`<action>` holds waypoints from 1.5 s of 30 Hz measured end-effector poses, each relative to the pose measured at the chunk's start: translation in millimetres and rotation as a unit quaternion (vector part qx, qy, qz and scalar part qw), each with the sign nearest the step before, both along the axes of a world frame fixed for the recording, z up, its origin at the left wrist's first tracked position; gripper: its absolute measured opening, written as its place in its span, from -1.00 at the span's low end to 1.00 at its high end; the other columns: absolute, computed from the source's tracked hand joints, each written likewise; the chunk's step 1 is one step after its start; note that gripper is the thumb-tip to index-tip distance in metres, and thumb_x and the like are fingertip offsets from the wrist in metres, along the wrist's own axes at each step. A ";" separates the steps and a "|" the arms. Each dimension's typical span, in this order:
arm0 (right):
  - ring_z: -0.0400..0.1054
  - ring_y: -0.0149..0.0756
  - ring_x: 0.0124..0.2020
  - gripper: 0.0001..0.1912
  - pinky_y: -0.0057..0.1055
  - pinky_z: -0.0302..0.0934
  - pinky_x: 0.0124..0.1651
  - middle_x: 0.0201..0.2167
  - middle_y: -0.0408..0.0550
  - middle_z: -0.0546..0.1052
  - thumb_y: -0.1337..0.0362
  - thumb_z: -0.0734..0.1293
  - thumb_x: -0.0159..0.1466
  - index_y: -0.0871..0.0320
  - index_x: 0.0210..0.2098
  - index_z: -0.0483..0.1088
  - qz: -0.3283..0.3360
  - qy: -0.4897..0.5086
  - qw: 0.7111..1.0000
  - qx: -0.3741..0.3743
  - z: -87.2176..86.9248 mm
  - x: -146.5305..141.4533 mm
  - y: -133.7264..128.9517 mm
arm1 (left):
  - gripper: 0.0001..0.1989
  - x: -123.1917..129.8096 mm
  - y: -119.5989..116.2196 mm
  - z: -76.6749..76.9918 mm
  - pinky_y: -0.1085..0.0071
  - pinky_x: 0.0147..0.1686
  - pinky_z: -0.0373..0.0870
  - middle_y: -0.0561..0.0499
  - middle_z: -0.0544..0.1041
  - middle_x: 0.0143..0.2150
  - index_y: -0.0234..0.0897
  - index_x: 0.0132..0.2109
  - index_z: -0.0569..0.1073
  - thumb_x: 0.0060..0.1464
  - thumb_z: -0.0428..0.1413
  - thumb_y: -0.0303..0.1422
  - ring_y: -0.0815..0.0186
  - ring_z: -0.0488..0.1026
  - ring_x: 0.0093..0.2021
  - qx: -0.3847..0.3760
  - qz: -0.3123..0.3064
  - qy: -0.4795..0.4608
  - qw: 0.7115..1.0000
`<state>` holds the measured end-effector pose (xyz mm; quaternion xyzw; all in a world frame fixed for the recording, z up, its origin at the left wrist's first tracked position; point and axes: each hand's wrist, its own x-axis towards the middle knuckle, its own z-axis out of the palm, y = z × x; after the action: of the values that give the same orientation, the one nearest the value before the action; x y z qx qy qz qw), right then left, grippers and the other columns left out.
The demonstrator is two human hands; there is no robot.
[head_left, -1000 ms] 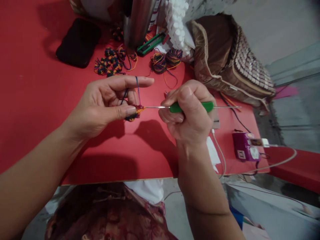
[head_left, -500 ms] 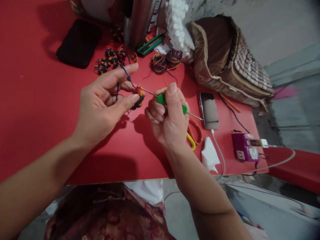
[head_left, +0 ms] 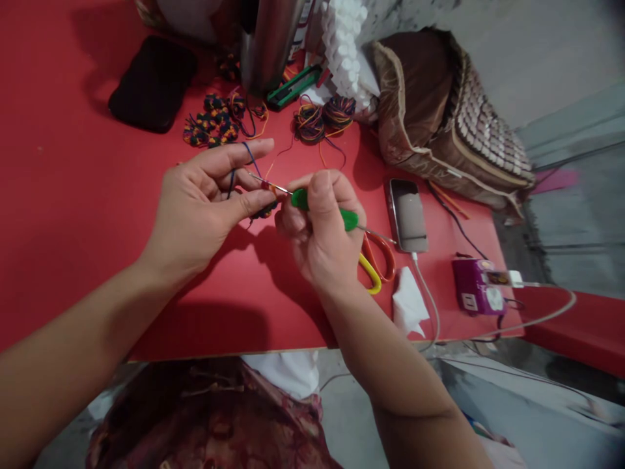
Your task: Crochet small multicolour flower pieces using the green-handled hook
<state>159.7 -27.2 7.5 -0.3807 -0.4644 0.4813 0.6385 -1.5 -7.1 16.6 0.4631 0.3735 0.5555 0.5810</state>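
Observation:
Between thumb and fingers, my left hand (head_left: 200, 202) pinches a small multicoloured crochet piece (head_left: 266, 210), mostly covered by the thumb. Dark blue yarn (head_left: 250, 155) loops over its raised index finger and runs down to the piece. My right hand (head_left: 325, 231) is closed around the green handle of a crochet hook (head_left: 350, 219). The hook's thin metal shaft points left and lies at the top edge of the piece; a second metal end sticks out to the right. How the tip sits in the stitches is too small to make out.
Behind my hands lie yarn balls (head_left: 310, 122), finished-looking crochet bits (head_left: 212, 120), a green cutter (head_left: 293, 86), a metal bottle (head_left: 273, 45) and a black pouch (head_left: 152, 83). To the right are scissors (head_left: 379, 257), a phone (head_left: 408, 215), crumpled tissue (head_left: 410, 303), a purple box (head_left: 478, 286) and a brown bag (head_left: 439, 111).
My right hand has shifted slightly left with the hook, whose shaft now reaches further across the piece. The left index finger has lowered a little.

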 end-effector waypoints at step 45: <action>-0.28 -0.42 -0.71 -0.23 -0.42 -0.19 -0.69 -0.70 -0.44 -0.05 -0.62 0.32 0.42 -0.06 -0.42 0.39 0.076 0.044 0.991 -0.105 -3.9 10.6 19.4 | -0.55 -3.3 -2.2 6.9 0.34 -0.32 0.62 0.03 0.64 -0.23 -0.06 0.02 0.89 -0.04 0.61 -0.52 0.28 0.57 -0.29 -0.063 -0.075 -0.034 0.995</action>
<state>170.3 -7.8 3.6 -0.3872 -0.4107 0.5909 0.5764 -4.8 -9.4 23.5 0.4333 0.3514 0.5012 0.6616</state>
